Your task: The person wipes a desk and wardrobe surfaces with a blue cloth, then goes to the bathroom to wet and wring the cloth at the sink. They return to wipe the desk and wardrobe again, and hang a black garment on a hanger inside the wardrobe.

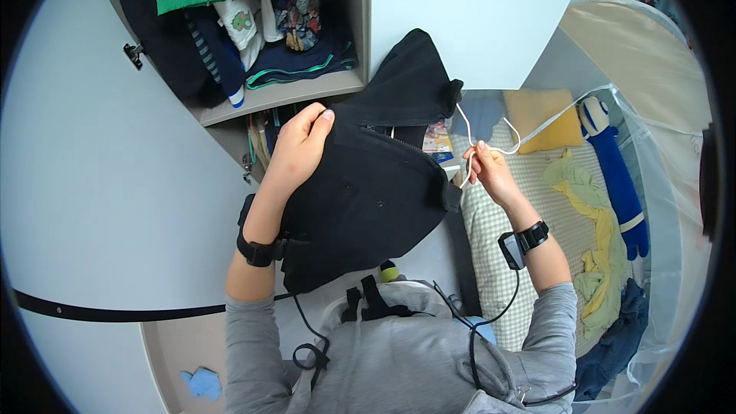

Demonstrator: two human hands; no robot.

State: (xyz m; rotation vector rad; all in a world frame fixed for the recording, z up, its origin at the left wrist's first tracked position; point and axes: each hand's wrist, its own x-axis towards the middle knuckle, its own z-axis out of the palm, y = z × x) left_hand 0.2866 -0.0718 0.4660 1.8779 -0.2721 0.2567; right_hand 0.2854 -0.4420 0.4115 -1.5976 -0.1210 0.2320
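Black zippered trousers or a similar garment hang spread out in front of me, with an open zipper between two flaps. My left hand grips the garment's upper left edge, thumb on top. Out to the right, my right hand pinches a white drawstring between thumb and fingers. The cord runs from the two zipper-side corners of the garment and loops past my fingertips. Whether the garment is a jacket or something else, I cannot tell for sure.
An open wardrobe shelf holds hanging and folded clothes. Its white door stands at the left, another white panel at the top. To the right are a checked mattress, a yellow pillow, a blue plush toy and netting.
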